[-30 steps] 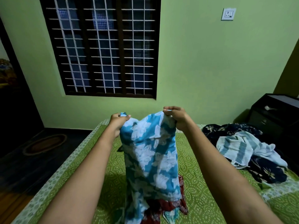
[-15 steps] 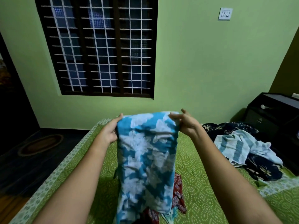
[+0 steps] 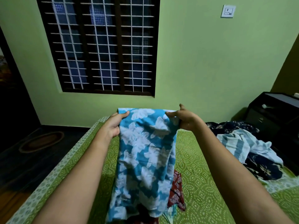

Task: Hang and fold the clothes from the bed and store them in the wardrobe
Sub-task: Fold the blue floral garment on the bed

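Tension along the top edge governs this fold: hold both corners level and taut, let the length hang free of creases, then bring the corners together squarely. The left hand [image 3: 114, 125] grips the upper left corner of the blue fabric cloth with white floral print [image 3: 145, 151], thumb in front, fingers curled behind. The right hand [image 3: 186, 120] pinches the upper right corner. The cloth hangs at 12 o'clock above the green patterned bed [image 3: 202, 183], its lower end near a red printed garment [image 3: 177, 188].

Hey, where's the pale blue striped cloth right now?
In the head view, the pale blue striped cloth lies on the right side of the bed, on top of the dark floral clothes, near the black cabinet.
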`<control>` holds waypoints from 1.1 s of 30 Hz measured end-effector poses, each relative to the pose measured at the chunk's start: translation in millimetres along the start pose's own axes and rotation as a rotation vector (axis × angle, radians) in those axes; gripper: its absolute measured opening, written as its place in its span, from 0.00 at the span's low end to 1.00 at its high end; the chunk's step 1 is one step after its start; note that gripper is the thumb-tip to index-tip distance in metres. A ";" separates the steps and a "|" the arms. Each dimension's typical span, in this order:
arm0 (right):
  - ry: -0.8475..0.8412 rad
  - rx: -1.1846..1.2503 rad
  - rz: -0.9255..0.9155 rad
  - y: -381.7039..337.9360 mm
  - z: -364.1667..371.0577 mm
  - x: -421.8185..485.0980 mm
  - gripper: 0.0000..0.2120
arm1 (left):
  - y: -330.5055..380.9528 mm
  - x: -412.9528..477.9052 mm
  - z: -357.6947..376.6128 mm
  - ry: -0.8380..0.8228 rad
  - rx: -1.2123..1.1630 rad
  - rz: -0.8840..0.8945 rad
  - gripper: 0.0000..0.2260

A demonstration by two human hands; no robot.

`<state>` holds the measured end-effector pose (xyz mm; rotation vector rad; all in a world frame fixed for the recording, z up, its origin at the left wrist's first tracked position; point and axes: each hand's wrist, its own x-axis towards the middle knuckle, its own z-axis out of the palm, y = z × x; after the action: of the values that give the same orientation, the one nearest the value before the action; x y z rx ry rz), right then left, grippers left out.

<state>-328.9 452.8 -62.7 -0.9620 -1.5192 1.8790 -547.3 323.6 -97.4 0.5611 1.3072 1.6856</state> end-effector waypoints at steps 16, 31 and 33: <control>0.193 -0.580 -0.121 -10.5 -10.4 1.4 0.21 | -0.8 -3.1 10.9 0.481 0.406 0.374 0.10; 0.152 -0.710 -0.477 4.9 -3.0 2.4 0.12 | -1.4 -18.2 24.8 0.571 1.228 0.521 0.27; 0.015 -0.755 -0.500 3.9 3.1 1.3 0.10 | 3.6 -22.3 40.5 0.260 1.225 0.598 0.30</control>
<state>-332.1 451.1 -66.4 -0.7685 -2.2610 0.9472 -505.8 325.3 -76.7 1.5822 2.5132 1.2108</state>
